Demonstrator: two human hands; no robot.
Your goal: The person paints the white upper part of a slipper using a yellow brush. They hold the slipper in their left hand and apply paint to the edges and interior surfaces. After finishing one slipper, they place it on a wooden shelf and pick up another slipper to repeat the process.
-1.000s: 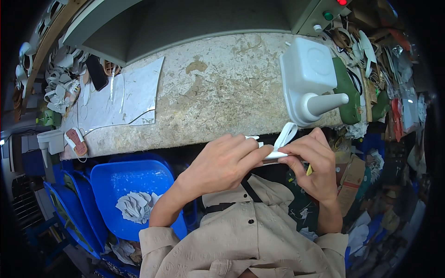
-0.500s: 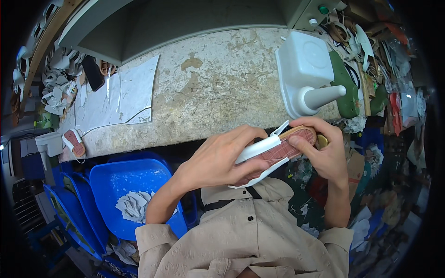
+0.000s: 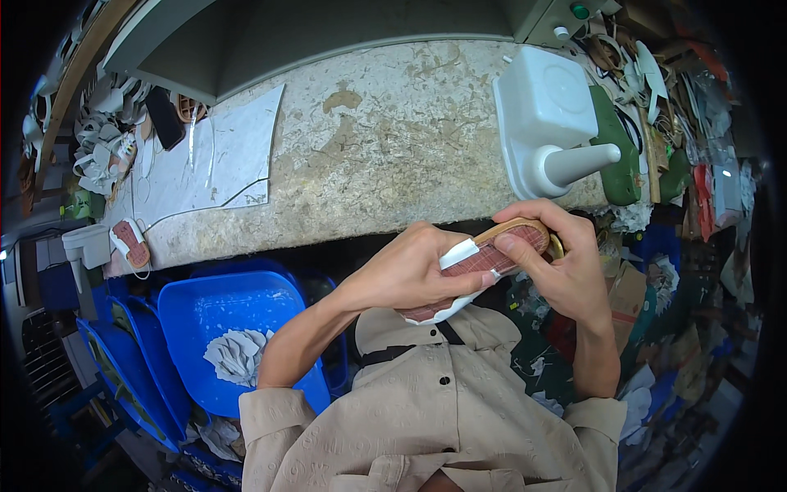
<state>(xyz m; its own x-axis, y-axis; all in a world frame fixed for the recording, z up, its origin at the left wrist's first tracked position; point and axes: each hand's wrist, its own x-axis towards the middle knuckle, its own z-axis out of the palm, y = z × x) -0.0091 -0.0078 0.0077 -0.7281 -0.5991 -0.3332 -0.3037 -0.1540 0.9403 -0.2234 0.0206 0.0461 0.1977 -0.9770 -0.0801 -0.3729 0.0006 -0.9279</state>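
Note:
A partly made shoe (image 3: pixel 471 262) is held between my two hands in front of my waist, its reddish-brown gridded underside facing up. White upper material is folded over both long edges, and a tan rim shows round the far right end. My left hand (image 3: pixel 406 266) wraps across the shoe's left part, the thumb pressing on the white edge nearer me. My right hand (image 3: pixel 566 266) grips the right end, thumb flat on the underside and fingers curled round the rim. Part of the shoe's left half is hidden under my left hand.
Beyond my hands is a worn bench (image 3: pixel 369 139) with a white glue pot (image 3: pixel 549 98) and cone spout at right. On the left lie a white sheet (image 3: pixel 238 156), a dark phone (image 3: pixel 165 119) and another small shoe piece (image 3: pixel 131 243). A blue bin (image 3: pixel 184 316) holds white pieces (image 3: pixel 238 357).
My left hand has slid right along the shoe, its thumb now on the near white edge. The raised white flap at the far edge no longer stands up. Both hands still hold the shoe.

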